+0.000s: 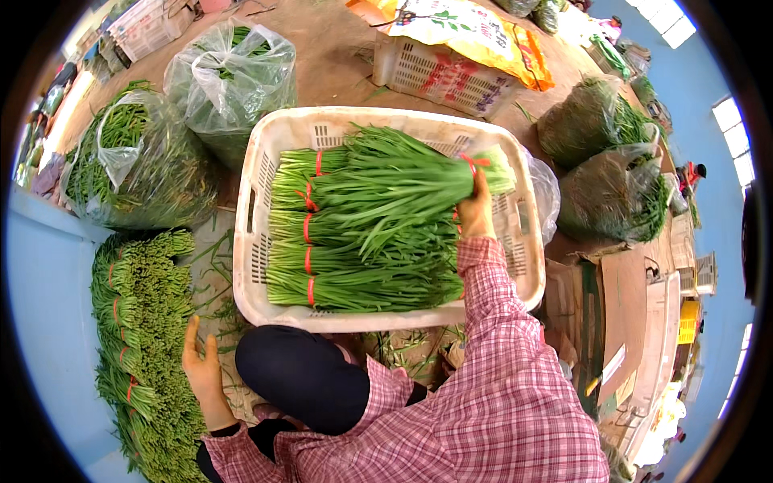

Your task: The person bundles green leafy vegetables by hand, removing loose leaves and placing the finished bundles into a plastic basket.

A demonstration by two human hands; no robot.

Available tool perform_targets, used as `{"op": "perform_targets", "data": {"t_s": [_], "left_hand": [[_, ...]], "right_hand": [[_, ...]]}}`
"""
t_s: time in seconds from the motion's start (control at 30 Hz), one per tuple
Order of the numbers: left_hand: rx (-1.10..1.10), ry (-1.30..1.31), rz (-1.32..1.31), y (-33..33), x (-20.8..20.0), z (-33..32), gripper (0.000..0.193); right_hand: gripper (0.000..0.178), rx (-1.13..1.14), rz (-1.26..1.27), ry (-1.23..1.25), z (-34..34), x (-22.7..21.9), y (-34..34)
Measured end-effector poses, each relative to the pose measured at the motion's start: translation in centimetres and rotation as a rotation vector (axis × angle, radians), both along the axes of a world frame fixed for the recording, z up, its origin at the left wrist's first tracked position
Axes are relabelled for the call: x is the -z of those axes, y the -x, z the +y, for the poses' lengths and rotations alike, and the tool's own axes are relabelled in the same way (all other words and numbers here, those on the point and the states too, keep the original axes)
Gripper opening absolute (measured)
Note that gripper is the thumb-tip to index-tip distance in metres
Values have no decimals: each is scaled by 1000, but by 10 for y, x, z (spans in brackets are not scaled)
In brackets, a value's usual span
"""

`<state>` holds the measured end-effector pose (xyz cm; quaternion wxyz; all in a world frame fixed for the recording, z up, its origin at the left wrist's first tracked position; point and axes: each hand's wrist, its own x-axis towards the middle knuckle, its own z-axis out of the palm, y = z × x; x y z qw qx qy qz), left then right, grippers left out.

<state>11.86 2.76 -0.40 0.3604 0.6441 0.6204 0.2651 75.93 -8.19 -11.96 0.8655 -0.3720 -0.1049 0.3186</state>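
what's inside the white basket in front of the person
Red-tied bundles of green stalks lie side by side in the white basket; the right hand grips another bundle over them. Anything beneath them, and much of the basket's floor, is covered.

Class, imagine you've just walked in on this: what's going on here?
A person's right hand grips a bunch of long green leaves near its red band, over other banded bunches lying in a white plastic crate. The left hand is empty, its fingers spread, close to a long pile of similar greens on the left. Filled clear bags stand beyond that pile.
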Motion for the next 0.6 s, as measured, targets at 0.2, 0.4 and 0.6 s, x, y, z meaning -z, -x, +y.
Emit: {"op": "perform_targets", "data": {"t_s": [0.2, 0.4, 0.6], "left_hand": [[96, 48, 166, 5, 32, -15, 48], [69, 21, 38, -20, -17, -31, 45], [98, -8, 181, 7, -5, -32, 44]], "right_hand": [[38, 160, 322, 355, -32, 104, -9], [67, -154, 247, 650, 3, 22, 55], [98, -172, -17, 995, -65, 15, 22]]}}
